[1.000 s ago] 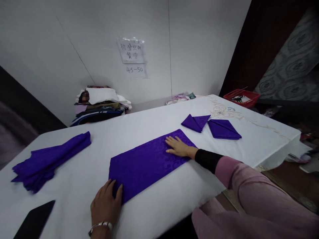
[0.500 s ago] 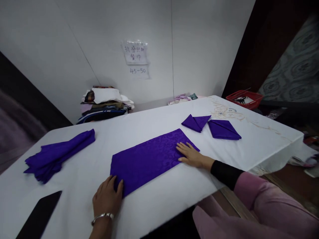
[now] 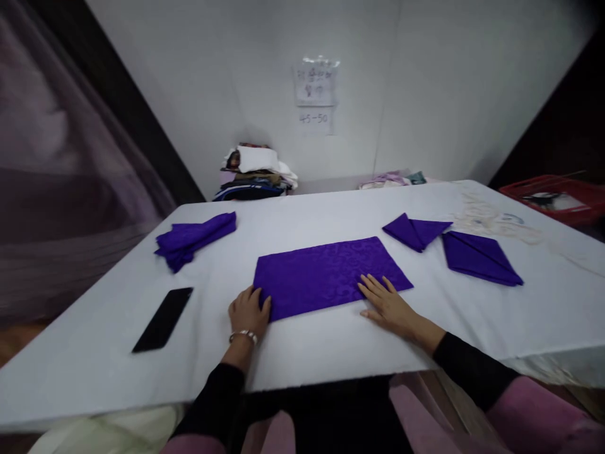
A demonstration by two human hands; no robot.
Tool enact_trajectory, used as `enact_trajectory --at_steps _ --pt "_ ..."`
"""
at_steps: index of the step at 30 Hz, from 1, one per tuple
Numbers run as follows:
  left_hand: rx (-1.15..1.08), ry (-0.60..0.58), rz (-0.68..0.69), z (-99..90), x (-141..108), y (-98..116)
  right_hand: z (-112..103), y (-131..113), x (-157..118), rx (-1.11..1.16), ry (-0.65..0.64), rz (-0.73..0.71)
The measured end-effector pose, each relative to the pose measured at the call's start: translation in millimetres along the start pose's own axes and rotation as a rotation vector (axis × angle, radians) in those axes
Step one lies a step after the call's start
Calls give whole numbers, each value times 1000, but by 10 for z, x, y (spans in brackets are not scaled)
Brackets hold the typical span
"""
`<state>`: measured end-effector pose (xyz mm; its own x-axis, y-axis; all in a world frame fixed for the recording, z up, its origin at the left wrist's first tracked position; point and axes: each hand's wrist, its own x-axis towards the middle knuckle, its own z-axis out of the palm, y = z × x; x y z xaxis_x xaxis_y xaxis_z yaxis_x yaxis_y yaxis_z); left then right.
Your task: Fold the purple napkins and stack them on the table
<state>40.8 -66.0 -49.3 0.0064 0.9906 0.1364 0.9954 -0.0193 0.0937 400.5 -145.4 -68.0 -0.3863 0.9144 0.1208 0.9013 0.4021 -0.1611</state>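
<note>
A purple patterned cloth point(image 3: 316, 274) lies flat as a long rectangle on the white-covered table point(image 3: 302, 359). At its left end rests my left hand point(image 3: 249, 312), fingertips on the corner, thumb and fingers apart, a bracelet on the wrist. My right hand point(image 3: 387, 307) lies with fingers spread over the near edge toward the cloth's right end. Neither hand grips anything. Two folded purple cloths, one point(image 3: 416, 232) with two points and one point(image 3: 481, 257) kite-shaped, sit beyond my right hand. A loosely bunched purple cloth point(image 3: 193, 239) lies at the left.
A black flat object point(image 3: 163, 320) lies left of my left hand. Stacked clothes point(image 3: 255, 173) and a lower fabric pile point(image 3: 390, 180) stand by the wall. Paper signs point(image 3: 316, 94) hang above. A red basket point(image 3: 553, 195) is at the far right.
The view has swung left, so things on the table appear further right. My right hand sits nearer the cloth's front edge; my left hand remains at its left end.
</note>
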Motion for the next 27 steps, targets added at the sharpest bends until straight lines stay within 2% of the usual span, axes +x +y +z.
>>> enact_trajectory --at_steps 2,7,9,11,15,20,23,27 --pt "6 17 40 -38 -58 202 51 -183 37 4 6 -74" --pt "-154 -66 407 18 -261 989 175 -501 252 0 -18 -207" --pt "-191 -139 486 98 -327 1202 229 -512 279 -9 -31 -215" --pt "-203 -198 502 177 -367 1273 274 -417 218 -25 -25 -196" --pt "-189 -227 477 249 -384 1078 313 67 -151 -91 50 -90" --pt "-117 -243 298 190 -395 547 315 731 -678 -190 153 75" --pt "-60 -241 128 134 -431 158 330 911 -833 -223 179 101" --pt "2 -218 -87 28 -492 -249 338 955 -860 -243 203 85"
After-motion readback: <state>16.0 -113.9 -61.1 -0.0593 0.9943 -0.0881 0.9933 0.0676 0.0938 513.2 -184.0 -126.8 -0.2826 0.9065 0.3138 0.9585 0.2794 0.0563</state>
